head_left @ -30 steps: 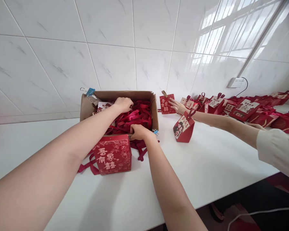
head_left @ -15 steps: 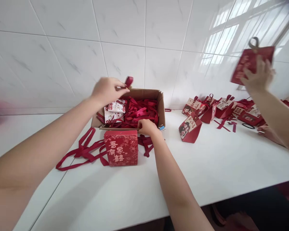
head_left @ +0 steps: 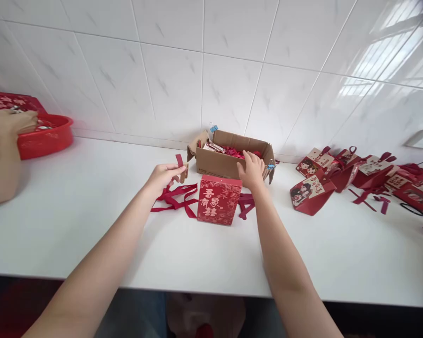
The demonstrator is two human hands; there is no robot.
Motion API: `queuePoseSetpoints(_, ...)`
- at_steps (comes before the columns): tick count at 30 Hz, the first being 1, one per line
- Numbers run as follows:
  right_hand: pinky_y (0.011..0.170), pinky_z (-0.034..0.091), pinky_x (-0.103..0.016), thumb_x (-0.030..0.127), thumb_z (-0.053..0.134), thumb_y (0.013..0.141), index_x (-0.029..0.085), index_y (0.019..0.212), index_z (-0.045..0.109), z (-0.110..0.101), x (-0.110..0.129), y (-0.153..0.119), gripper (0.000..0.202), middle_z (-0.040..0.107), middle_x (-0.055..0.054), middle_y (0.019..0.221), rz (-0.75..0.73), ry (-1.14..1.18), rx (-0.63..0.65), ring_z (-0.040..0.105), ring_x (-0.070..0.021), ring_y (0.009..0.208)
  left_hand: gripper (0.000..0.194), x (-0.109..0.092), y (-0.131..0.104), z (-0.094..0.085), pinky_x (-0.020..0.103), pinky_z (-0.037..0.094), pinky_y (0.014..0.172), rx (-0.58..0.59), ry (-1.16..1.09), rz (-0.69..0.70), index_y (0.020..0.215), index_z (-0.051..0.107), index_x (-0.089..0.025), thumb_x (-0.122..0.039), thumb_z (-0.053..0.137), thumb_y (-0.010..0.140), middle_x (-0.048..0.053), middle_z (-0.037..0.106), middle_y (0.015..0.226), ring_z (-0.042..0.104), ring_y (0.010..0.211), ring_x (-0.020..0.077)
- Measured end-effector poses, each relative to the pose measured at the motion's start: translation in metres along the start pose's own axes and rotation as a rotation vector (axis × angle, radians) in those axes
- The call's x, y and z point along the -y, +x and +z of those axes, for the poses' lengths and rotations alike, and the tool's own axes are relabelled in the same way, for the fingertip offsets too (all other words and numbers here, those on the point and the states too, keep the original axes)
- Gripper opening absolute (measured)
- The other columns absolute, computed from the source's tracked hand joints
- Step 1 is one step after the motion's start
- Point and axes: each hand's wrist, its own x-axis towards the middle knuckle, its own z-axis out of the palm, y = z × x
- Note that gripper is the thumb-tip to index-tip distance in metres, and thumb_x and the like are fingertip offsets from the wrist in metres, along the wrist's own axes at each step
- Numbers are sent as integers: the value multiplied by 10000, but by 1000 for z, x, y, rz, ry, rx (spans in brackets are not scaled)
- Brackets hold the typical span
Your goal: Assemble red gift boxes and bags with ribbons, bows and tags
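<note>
My left hand, fingers closed, pinches a short red ribbon with a small tan piece beside it. Below that hand, loose dark red ribbon lies on the table. Over the front edge of a cardboard box is my right hand, fingers spread and nothing seen in them. Red ribbons and printed cards lie inside the box. Between my hands a red gift box with pale Chinese lettering stands upright, in front of the cardboard box. Dark ribbon strips lie at its right.
At left, another person's hand is over a red basin that holds red packages. Several red gift boxes with ribbon loops stand at right, near ribbon scraps and a black ring. A tiled wall backs the table.
My view has turned left. My left hand has come down from above the cardboard box to its front left. My right hand's fingers have spread. The other person's raised red bag has left the right side.
</note>
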Motion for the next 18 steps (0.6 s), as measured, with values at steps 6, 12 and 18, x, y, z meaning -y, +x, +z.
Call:
queuePoseSetpoints(6, 1077, 377, -423, 449, 412, 920, 226, 1232, 553, -44, 19, -30, 409, 553, -111, 1315, -68, 527, -72, 476, -241, 1272, 528, 42, 1, 14, 262, 451, 546, 67, -45, -96, 907, 742, -170, -556, 791, 550, 78, 722, 882, 623, 712, 175)
queuePoseSetpoints(12, 1052, 444, -402, 471, 726, 715, 337, 1441, 220, -30, 15, -93, 895, 402, -72, 1475, 15, 891, 403, 512, -227, 1264, 541, 43, -6, 24, 292, 507, 637, 188, -112, -59, 958, 729, -190, -578, 770, 582, 78, 732, 910, 653, 789, 202)
queuePoseSetpoints(18, 968, 521, -411, 448, 790, 638, 259, 1260, 438, -1, 8, -104, 739, 605, -83, 1267, 216, 920, 502, 603, -247, 1146, 476, 47, -13, 29, 294, 513, 681, 217, -36, 9, 953, 712, -206, -578, 716, 656, 69, 733, 939, 665, 841, 213)
